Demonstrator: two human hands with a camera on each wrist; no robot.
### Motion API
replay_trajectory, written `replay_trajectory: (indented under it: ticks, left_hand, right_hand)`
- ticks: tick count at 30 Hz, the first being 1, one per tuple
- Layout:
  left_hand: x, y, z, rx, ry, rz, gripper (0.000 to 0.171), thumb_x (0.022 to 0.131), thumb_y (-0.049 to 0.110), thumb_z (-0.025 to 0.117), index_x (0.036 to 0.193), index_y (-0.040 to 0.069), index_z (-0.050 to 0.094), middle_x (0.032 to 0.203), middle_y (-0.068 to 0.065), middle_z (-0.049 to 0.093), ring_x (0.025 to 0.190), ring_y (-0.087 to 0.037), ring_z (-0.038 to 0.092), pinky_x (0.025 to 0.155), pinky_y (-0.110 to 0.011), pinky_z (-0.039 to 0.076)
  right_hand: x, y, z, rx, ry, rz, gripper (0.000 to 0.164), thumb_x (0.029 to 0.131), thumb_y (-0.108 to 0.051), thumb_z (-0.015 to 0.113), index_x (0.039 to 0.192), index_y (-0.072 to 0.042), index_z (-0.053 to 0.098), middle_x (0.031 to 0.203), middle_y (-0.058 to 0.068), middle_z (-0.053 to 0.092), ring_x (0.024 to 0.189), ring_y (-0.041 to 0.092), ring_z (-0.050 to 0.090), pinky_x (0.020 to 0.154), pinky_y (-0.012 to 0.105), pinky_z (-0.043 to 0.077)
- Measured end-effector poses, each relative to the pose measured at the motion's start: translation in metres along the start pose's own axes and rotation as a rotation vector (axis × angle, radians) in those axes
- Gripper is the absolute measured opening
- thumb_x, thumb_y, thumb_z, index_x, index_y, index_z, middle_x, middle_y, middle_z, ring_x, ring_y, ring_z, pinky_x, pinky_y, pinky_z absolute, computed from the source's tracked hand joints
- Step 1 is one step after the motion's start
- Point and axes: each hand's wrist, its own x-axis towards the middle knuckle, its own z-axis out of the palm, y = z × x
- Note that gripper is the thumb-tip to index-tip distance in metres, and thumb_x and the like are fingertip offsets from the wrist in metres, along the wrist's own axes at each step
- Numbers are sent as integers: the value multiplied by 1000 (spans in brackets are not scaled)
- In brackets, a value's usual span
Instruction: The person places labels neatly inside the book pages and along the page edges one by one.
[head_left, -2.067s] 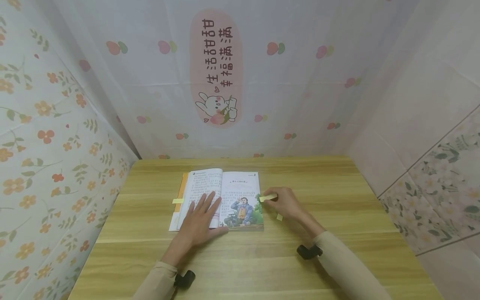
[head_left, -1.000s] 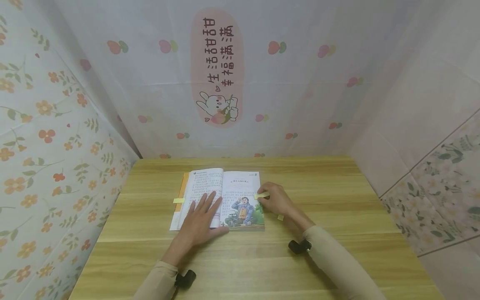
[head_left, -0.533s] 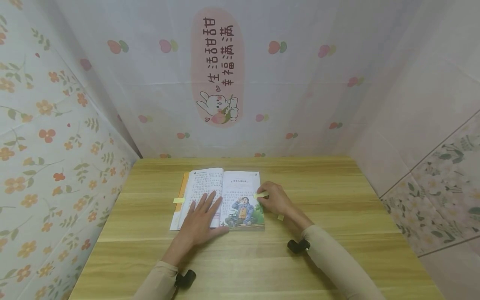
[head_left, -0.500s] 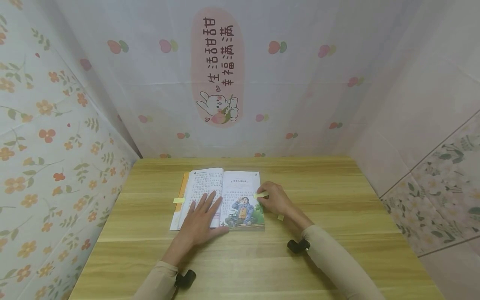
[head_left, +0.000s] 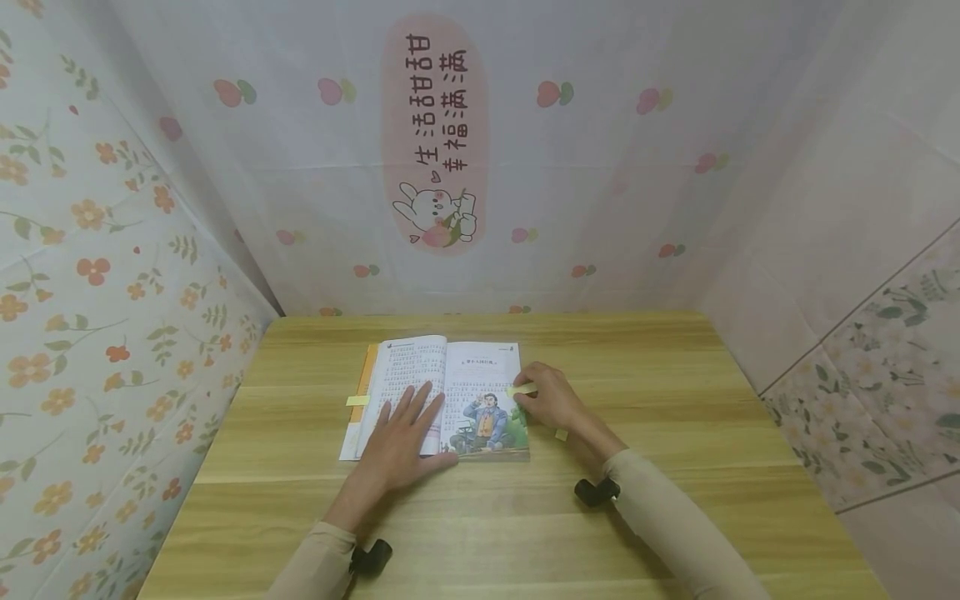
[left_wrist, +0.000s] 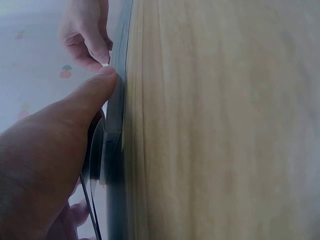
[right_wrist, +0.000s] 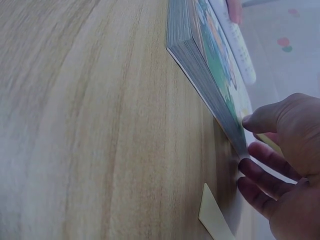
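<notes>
An open book (head_left: 480, 357) lies on the table, showing a text page on the left and an illustrated page on the right. My left hand (head_left: 397, 442) rests spread on the left page, its thumb reaching along the lower edge of the right page. At the book's right edge, my right hand (head_left: 551, 396) pinches a pale yellow sticky strip (head_left: 527, 389) between thumb and index finger. The strip's left end overlaps the right page. In the right wrist view the thumb (right_wrist: 262, 117) meets the page edge while the other fingers curve beside the page block.
A yellow tab (head_left: 357, 401) sticks out past the book's left edge, over an orange cover flap (head_left: 367, 371). Another yellow strip (right_wrist: 214, 215) lies on the wooden table (head_left: 637, 367) beneath the right wrist. Printed curtains (head_left: 600, 167) stand behind and to the sides.
My right hand has moved slightly left, bringing the yellow strip from beside the book onto the right page's edge. Over the last half second it stays nearly still; my left hand has not moved.
</notes>
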Motion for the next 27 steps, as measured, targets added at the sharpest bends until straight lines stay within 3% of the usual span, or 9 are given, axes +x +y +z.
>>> replay_trajectory:
  ticks: [27]
  left_hand:
    - [0,-1,1,-3,-7,-7,107,98,78,68,181,22,30,191,-11,18,177,-44,19,139,-77,21]
  right_hand:
    - [2,1,2,-11,-3,-9,15,101,-6,79,115,0,80,129,18,75,118,36,79,102,46,69]
